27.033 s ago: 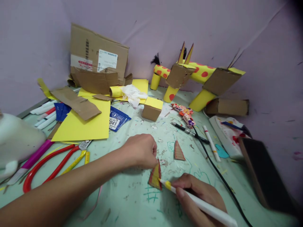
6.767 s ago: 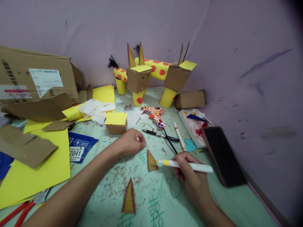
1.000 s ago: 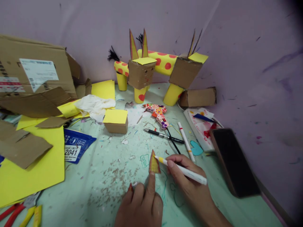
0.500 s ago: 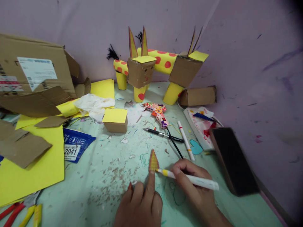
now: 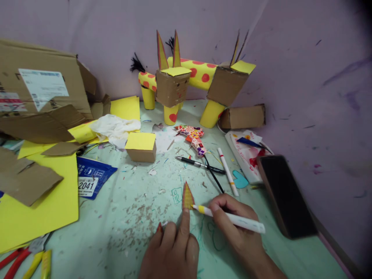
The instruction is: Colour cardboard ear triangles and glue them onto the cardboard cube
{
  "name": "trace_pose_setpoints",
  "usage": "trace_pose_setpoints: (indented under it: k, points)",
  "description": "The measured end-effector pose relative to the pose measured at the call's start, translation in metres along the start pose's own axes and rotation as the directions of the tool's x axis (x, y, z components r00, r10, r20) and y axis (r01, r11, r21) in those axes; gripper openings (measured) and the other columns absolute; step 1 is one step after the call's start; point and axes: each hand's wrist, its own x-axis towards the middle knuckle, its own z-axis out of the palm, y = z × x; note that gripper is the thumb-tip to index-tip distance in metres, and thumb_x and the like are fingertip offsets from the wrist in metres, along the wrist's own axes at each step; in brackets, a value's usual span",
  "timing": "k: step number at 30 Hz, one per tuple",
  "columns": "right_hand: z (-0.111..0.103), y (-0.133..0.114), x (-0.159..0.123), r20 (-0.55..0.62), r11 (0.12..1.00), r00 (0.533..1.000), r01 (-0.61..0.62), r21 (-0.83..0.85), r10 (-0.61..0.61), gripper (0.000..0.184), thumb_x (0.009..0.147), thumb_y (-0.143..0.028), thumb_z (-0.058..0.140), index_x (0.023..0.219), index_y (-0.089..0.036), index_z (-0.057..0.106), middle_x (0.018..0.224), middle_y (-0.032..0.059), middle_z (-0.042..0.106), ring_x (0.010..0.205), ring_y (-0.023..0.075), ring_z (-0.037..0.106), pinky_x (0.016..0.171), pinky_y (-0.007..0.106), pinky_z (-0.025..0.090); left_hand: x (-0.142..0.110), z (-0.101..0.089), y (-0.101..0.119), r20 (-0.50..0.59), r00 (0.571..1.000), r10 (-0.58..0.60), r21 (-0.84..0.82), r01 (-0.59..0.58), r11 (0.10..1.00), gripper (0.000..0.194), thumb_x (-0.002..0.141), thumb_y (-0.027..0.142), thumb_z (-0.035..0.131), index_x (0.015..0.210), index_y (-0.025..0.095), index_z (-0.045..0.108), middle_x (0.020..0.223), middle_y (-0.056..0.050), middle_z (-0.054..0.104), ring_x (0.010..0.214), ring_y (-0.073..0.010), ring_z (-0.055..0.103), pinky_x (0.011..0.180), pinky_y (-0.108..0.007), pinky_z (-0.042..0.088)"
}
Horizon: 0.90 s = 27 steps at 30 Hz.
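A small pointed cardboard piece (image 5: 188,197), yellow inside with a reddish-brown edge, lies flat on the green tabletop. My left hand (image 5: 173,252) pins its base down with the outstretched index finger, the other fingers curled. A small red tip (image 5: 159,228) shows beside those curled fingers; what it belongs to is hidden. In my right hand (image 5: 240,224) is a white marker pen (image 5: 242,221) with a yellow band, pinched between thumb and fingers. Its yellow nib touches the lower right edge of the pointed piece.
Beyond my hands lie a floral glue gun (image 5: 193,137), a black pen (image 5: 199,164), a capped marker (image 5: 228,172) and a small box (image 5: 141,149). Cardboard animals (image 5: 174,89) stand by the wall. A phone (image 5: 286,195) is right; yellow sheets (image 5: 43,217) and pliers (image 5: 23,254) left.
The marker's nib shifts very slightly along the right side of the pointed piece. My left hand stays pressed in place; the whole view drifts a little.
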Motion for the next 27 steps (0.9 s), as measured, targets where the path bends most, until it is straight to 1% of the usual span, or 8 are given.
trace_pose_setpoints:
  k: [3, 7, 12, 15, 18, 22, 27]
  points:
    - [-0.0003, 0.0002, -0.0005, 0.001, 1.000, 1.000, 0.009, -0.003, -0.009, 0.028, 0.081, -0.032, 0.049, 0.057, -0.020, 0.055, 0.046, -0.0035, 0.051, 0.043, 0.0124, 0.047, 0.041, 0.022, 0.033, 0.0004, -0.0009, 0.0000, -0.004, 1.000, -0.006, 0.003, 0.006, 1.000, 0.013, 0.083, 0.013, 0.049, 0.083, 0.019, 0.061, 0.125, -0.006, 0.059, 0.080, -0.0169, 0.051, 0.067, -0.029, 0.046]
    - [-0.0001, -0.0006, -0.0006, -0.026, 1.000, 1.000, -0.004, -0.021, 0.003, 0.027, 0.081, -0.033, 0.049, 0.059, -0.020, 0.057, 0.047, -0.0031, 0.053, 0.043, 0.0125, 0.048, 0.041, 0.022, 0.034, 0.0004, -0.0010, -0.0001, -0.001, 1.000, -0.007, -0.005, 0.007, 1.000, 0.013, 0.083, 0.013, 0.049, 0.083, 0.019, 0.061, 0.124, -0.005, 0.059, 0.079, -0.0166, 0.051, 0.067, -0.029, 0.046]
    - [-0.0007, -0.0011, 0.0001, 0.007, 1.000, 1.000, -0.015, -0.012, 0.015, 0.027, 0.081, -0.032, 0.049, 0.058, -0.020, 0.056, 0.047, -0.0031, 0.052, 0.044, 0.0129, 0.049, 0.042, 0.022, 0.034, -0.0006, 0.0013, -0.0002, -0.012, 1.000, -0.002, 0.007, 0.002, 1.000, 0.013, 0.082, 0.013, 0.050, 0.084, 0.018, 0.061, 0.126, -0.006, 0.058, 0.081, -0.0169, 0.051, 0.068, -0.029, 0.046]
    - [-0.0009, -0.0006, -0.0003, -0.008, 0.999, 0.999, -0.034, -0.010, 0.034, 0.026, 0.082, -0.032, 0.050, 0.060, -0.020, 0.057, 0.049, -0.0031, 0.053, 0.045, 0.0129, 0.049, 0.042, 0.022, 0.035, -0.0006, 0.0012, 0.0003, -0.007, 1.000, -0.008, 0.010, 0.008, 1.000, 0.013, 0.082, 0.013, 0.050, 0.085, 0.019, 0.061, 0.125, -0.006, 0.058, 0.082, -0.0171, 0.051, 0.068, -0.029, 0.046]
    - [0.0000, 0.0011, -0.0006, -0.009, 0.999, 0.999, -0.031, 0.006, 0.031, 0.027, 0.081, -0.032, 0.050, 0.057, -0.020, 0.055, 0.047, -0.0038, 0.051, 0.044, 0.0125, 0.048, 0.042, 0.021, 0.035, 0.0001, -0.0003, 0.0009, -0.007, 1.000, -0.016, 0.006, 0.016, 1.000, 0.014, 0.082, 0.012, 0.049, 0.084, 0.020, 0.060, 0.124, -0.004, 0.059, 0.080, -0.0170, 0.051, 0.066, -0.029, 0.046]
    - [0.0013, 0.0031, -0.0006, -0.056, 0.999, 0.997, -0.052, -0.003, 0.052, 0.025, 0.081, -0.032, 0.050, 0.060, -0.020, 0.057, 0.049, -0.0034, 0.052, 0.046, 0.0128, 0.049, 0.043, 0.021, 0.036, 0.0011, -0.0018, 0.0010, -0.014, 1.000, -0.024, 0.010, 0.024, 1.000, 0.015, 0.083, 0.012, 0.048, 0.083, 0.021, 0.060, 0.123, -0.002, 0.061, 0.079, -0.0170, 0.051, 0.065, -0.029, 0.046]
    - [0.0023, 0.0026, 0.0005, -0.056, 0.999, 0.998, -0.042, 0.008, 0.042, 0.026, 0.079, -0.031, 0.050, 0.056, -0.020, 0.054, 0.046, -0.0041, 0.050, 0.044, 0.0125, 0.047, 0.042, 0.022, 0.034, 0.0005, -0.0001, 0.0005, -0.002, 1.000, -0.007, 0.006, 0.007, 1.000, 0.013, 0.082, 0.012, 0.049, 0.083, 0.019, 0.060, 0.124, -0.005, 0.059, 0.080, -0.0168, 0.051, 0.067, -0.029, 0.046]
